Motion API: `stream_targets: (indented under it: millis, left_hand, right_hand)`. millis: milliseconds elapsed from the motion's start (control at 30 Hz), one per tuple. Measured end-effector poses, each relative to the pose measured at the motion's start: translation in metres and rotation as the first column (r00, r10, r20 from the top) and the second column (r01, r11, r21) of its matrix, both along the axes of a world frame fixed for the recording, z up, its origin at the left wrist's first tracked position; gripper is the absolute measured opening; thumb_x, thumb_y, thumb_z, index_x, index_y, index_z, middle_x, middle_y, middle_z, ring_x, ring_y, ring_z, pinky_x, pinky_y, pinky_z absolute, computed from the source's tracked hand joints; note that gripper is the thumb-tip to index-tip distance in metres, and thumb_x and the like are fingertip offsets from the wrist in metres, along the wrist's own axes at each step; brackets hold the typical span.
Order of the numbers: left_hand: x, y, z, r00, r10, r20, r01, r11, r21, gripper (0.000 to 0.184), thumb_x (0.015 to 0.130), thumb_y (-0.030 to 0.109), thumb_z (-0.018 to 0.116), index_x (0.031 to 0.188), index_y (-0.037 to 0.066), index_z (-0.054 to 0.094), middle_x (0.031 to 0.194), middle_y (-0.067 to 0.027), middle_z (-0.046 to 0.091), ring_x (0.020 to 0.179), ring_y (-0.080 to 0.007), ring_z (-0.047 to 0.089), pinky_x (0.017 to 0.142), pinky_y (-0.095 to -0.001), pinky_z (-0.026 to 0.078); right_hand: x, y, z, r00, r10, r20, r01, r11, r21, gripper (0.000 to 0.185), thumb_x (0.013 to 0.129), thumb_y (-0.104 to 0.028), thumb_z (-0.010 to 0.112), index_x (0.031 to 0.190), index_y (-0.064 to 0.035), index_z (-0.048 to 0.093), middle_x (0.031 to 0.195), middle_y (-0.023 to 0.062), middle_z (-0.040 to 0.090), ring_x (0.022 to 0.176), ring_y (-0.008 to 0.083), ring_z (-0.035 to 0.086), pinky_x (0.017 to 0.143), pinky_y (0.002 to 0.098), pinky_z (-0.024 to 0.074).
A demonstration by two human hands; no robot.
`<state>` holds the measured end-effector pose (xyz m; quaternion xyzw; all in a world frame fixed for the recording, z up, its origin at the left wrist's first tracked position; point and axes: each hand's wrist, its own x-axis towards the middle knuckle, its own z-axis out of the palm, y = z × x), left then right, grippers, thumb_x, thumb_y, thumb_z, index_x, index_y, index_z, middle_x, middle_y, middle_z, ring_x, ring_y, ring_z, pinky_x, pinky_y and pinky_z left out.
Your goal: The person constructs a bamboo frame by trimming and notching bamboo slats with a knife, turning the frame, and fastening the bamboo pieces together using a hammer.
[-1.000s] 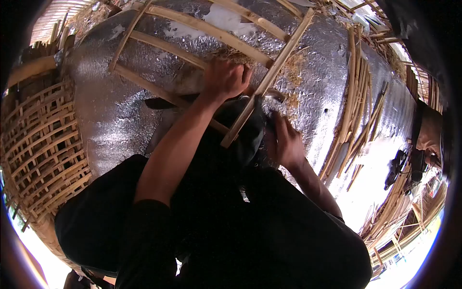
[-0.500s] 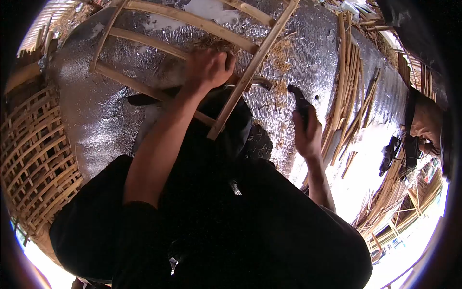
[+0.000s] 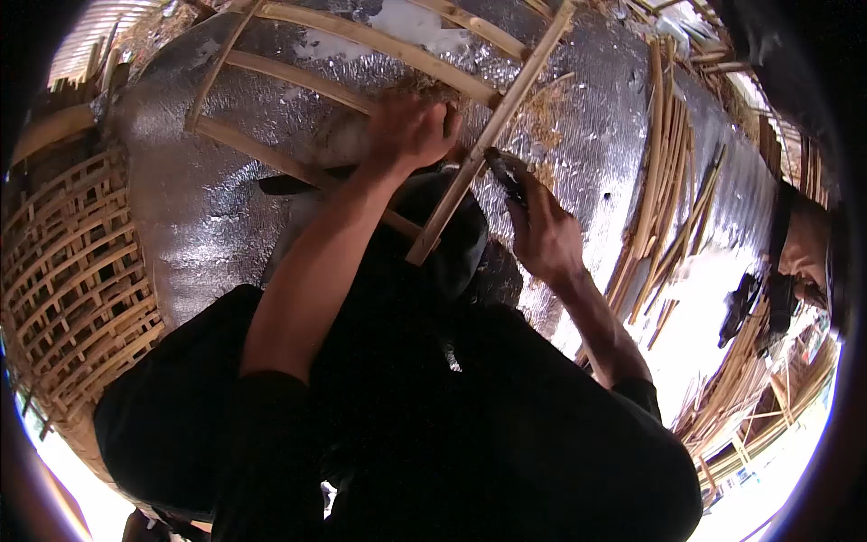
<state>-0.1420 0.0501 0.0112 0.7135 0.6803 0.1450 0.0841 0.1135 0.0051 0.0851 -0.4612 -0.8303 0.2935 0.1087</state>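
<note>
A light wooden frame (image 3: 361,36) of slats joined to a longer side rail (image 3: 492,131) lies across a foil-like silver sheet. My left hand (image 3: 414,131) is closed over one of its slats, close to the side rail; the fingertips are hidden. My right hand (image 3: 549,237) is closed round a dark tool (image 3: 508,173) with a rounded end, held at the outer side of the rail. Its exact kind is not clear. Under the frame, a flat dark blade-like piece (image 3: 282,185) shows at the left.
The silver sheet (image 3: 203,226) covers the ground. Woven bamboo lattice (image 3: 77,271) stands at the left. Bundled bamboo strips (image 3: 664,144) lie at the right. Another person's hand (image 3: 802,244) shows at the right edge, near dark objects (image 3: 757,303). My dark-clothed knees fill the foreground.
My right hand has moved left with the dark tool, up to the side rail. My left hand stays on the slat. The whole view has shifted slightly.
</note>
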Motion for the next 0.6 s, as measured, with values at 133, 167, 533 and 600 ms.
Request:
stream_targets:
  millis: [133,167,533,600]
  left_hand:
    - [0.001,-0.001,0.000,0.998,0.009,-0.056,-0.012,0.998,-0.058,0.042,0.094,0.038,0.059,0.065,0.012,0.073,0.062,-0.0132,0.069,0.059,-0.0305,0.071,0.064,-0.0448,0.058]
    - [0.000,0.000,-0.001,1.000,0.007,-0.024,-0.008,0.999,-0.039,0.042,0.094,0.037,0.059,0.064,0.012,0.072,0.061,-0.0135,0.069,0.058,-0.0304,0.070,0.063,-0.0444,0.058]
    - [0.004,-0.008,0.004,1.000,-0.009,0.025,0.007,0.998,0.066,0.040,0.092,0.033,0.061,0.062,0.010,0.070,0.059,-0.0150,0.067,0.053,-0.0315,0.068,0.059,-0.0452,0.057]
    - [0.004,-0.008,-0.001,1.000,-0.001,0.006,0.001,0.997,0.079,0.039,0.092,0.033,0.061,0.061,0.010,0.069,0.059,-0.0149,0.067,0.053,-0.0321,0.068,0.060,-0.0468,0.056]
  right_hand:
    - [0.001,0.001,0.027,0.940,-0.036,-0.340,0.089,0.986,0.142,0.038,0.104,-0.013,0.054,0.134,0.0087,0.047,0.086,0.0189,0.067,0.065,0.0263,0.068,0.057,0.0376,0.0534]
    - [0.000,-0.002,0.018,0.905,0.017,-0.426,0.126,0.945,0.304,0.041,0.105,-0.021,0.053,0.131,0.0108,0.047,0.085,0.0194,0.067,0.062,0.0290,0.068,0.055,0.0404,0.0531]
    - [-0.009,-0.022,0.047,0.934,-0.291,-0.207,0.257,0.950,-0.176,0.037,0.104,-0.018,0.057,0.134,0.0014,0.046,0.090,0.0239,0.071,0.073,0.0386,0.073,0.061,0.0451,0.0557]
    - [0.001,-0.035,0.036,0.916,-0.273,-0.293,0.245,0.961,-0.129,0.046,0.105,-0.027,0.057,0.136,0.0039,0.044,0.088,0.0182,0.070,0.071,0.0262,0.072,0.058,0.0381,0.0531]
